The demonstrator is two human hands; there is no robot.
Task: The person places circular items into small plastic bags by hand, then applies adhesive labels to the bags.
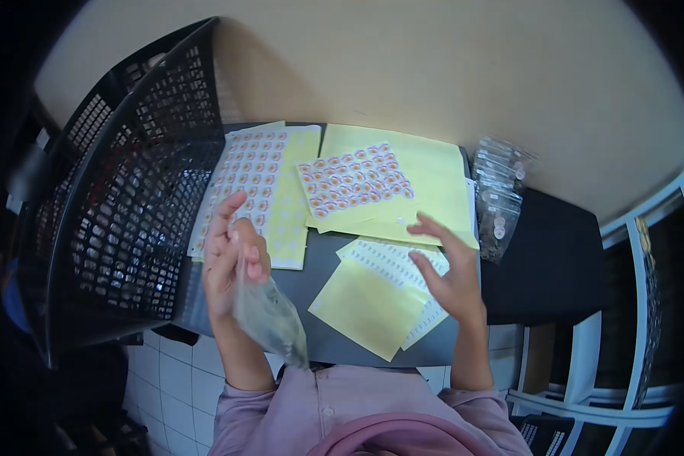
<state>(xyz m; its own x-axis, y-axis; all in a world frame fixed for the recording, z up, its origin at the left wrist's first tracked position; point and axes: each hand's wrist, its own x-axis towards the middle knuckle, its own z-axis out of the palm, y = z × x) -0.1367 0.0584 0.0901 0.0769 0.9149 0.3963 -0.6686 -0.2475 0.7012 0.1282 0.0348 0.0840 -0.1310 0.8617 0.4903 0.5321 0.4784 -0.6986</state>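
My left hand [234, 254] pinches the top of a clear plastic bag [270, 319], which hangs tilted toward my body with something dark greenish in its lower part. My right hand [450, 270] is raised over small-print label sheets [391, 262], its thumb and fingers apart and nothing between them. A yellow backing sheet [368, 304] lies on top of those labels. Behind my hands, a sheet of round orange-and-white stickers [356, 181] rests on larger yellow sheets [433, 163]. More sticker sheets [254, 163] lie behind my left hand.
A large black perforated basket [121, 205] leans at the left of the grey table [330, 262]. At the right, filled clear bags [499, 201] are lined up beside a black surface [547, 266]. A wall stands behind, and white metal racks [638, 304] are at the far right.
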